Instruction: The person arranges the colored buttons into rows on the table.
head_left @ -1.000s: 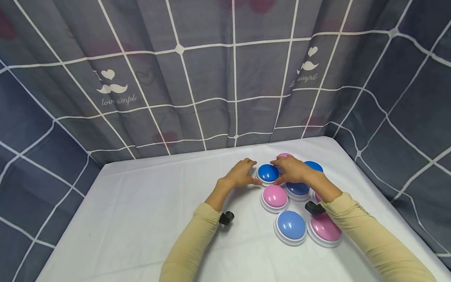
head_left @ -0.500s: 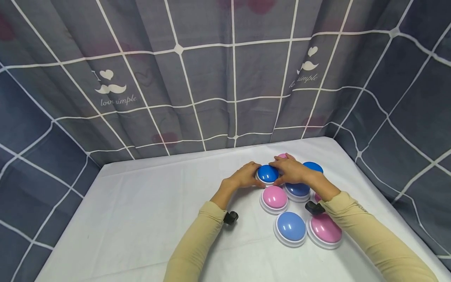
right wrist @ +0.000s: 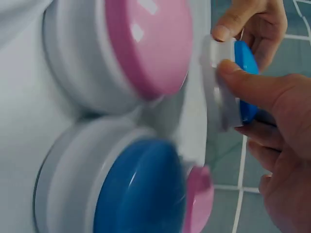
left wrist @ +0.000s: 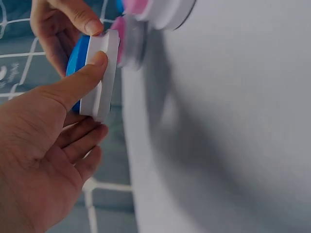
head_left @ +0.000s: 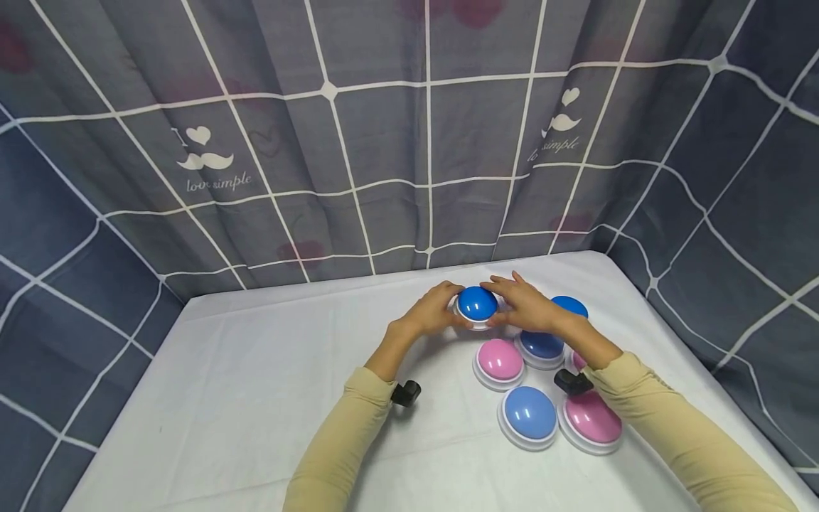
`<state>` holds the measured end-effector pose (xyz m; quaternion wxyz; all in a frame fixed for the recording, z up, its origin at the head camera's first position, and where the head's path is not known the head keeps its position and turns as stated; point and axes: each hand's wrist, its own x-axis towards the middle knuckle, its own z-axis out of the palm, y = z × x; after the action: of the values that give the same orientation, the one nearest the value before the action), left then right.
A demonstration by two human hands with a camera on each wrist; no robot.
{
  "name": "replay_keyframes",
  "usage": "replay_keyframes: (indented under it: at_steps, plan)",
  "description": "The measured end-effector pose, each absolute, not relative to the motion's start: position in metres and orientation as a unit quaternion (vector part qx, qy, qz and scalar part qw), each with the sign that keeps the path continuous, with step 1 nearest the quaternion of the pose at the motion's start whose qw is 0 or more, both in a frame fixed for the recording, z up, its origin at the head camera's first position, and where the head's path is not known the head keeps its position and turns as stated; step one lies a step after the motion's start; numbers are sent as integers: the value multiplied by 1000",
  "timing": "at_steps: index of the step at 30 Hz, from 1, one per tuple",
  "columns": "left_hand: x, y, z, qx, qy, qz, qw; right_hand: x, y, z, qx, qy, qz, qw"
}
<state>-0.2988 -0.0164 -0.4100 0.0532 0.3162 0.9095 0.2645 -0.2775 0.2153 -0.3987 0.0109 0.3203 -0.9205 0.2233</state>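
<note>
A blue push button [head_left: 477,304] with a domed top and white base is held between both hands, raised off the white table. My left hand [head_left: 435,311] grips its left side; in the left wrist view the thumb [left wrist: 87,80] presses the white base. From the other side my right hand [head_left: 527,306] pinches it, its thumb [right wrist: 248,87] on the white rim in the right wrist view. In front of the hands sits a pink button [head_left: 500,359]. A dark blue button [head_left: 542,344] lies partly under the right hand.
A light blue button [head_left: 530,412] and a large pink button [head_left: 593,416] stand nearer the front. Another blue button [head_left: 569,306] is partly behind the right wrist. The white table [head_left: 256,398] meets a grey checked curtain [head_left: 384,142] at its back edge.
The left hand has closed in on the blue button. Both hands have lifted it and shifted it slightly left and back, apart from the pink one. The other buttons have stayed put.
</note>
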Motion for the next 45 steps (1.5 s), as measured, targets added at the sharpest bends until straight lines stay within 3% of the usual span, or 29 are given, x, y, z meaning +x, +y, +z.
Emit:
replay_keyframes:
  at_steps: [11, 23, 34, 45]
  plan:
    - [-275, -96, -369, 326, 897, 299, -2, -263, 144, -384, 311, -870, 381, 37]
    - [-215, -195, -359, 253, 919, 299, -45, -234, 36, -394, 361, -826, 430, 42]
    - [-171, -275, -382, 195, 929, 312, -52, -206, -56, -428, 370, -805, 462, 35]
    - [-166, -318, -423, 189, 921, 340, -31, -204, -99, -467, 401, -825, 395, 51]
